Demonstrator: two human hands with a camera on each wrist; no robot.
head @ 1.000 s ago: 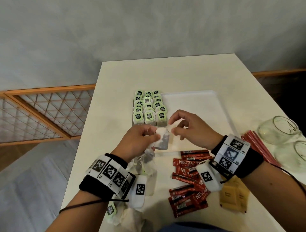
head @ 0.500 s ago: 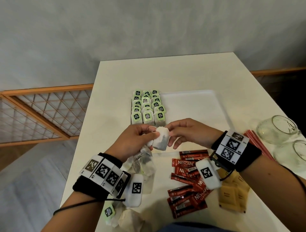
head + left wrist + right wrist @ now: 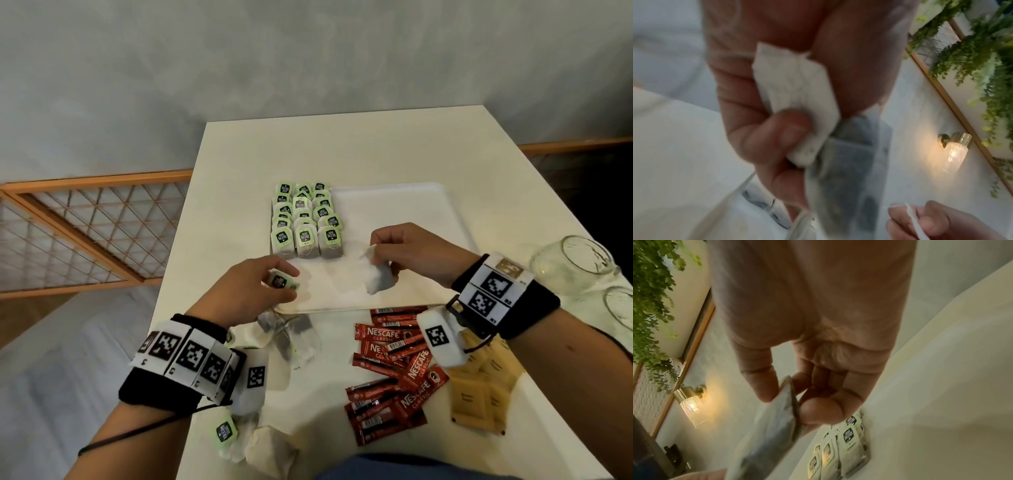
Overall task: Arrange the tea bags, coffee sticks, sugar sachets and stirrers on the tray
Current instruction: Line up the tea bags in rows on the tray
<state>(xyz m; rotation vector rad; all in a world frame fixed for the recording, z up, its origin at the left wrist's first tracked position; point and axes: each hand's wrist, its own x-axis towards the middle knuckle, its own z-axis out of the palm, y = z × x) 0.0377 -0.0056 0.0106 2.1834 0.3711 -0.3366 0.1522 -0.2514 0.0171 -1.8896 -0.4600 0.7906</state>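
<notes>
The white tray (image 3: pixel 404 205) lies mid-table with several green-tagged tea bags (image 3: pixel 305 219) in neat rows on its left part; the same rows (image 3: pixel 849 444) show in the right wrist view. My right hand (image 3: pixel 376 253) pinches a grey tea bag (image 3: pixel 378 282) by its top corner above the tray's near half; thumb and fingers close on the bag (image 3: pixel 774 421). My left hand (image 3: pixel 284 281) pinches a green tag (image 3: pixel 281 281) at the tray's near-left corner. In the left wrist view a tag (image 3: pixel 797 91) and a grey bag (image 3: pixel 849 162) are in that hand's fingers.
Loose tea bags (image 3: pixel 294 337) lie in front of the tray, more (image 3: pixel 246 442) at the near edge. Red coffee sticks (image 3: pixel 394 373) and tan sugar sachets (image 3: pixel 486 390) are piled at the near right. Two glass jars (image 3: pixel 575 260) stand at the right edge.
The hands have drawn apart. My right hand carried the tea bag to the right over the tray. My left hand stayed at the tray's near-left corner with the tag.
</notes>
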